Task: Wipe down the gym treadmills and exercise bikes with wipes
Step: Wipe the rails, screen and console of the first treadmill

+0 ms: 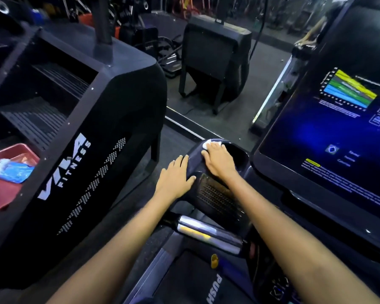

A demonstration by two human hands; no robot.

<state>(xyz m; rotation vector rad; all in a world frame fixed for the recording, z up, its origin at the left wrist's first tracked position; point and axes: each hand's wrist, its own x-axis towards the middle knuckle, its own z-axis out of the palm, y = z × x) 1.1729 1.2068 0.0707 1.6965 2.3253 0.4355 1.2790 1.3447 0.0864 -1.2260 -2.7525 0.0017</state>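
Right hand (217,160) presses my white wipe (207,144) flat-fingered onto the treadmill's console wing (194,157), at its far tip. Left hand (176,179) rests open alongside; unwiped surface runs back toward me.

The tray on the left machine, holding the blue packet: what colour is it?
Red. The tray shows best in the head view, at the left edge.

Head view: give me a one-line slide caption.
Right hand presses a white wipe onto the treadmill's console arm while the left hand rests flat beside it.
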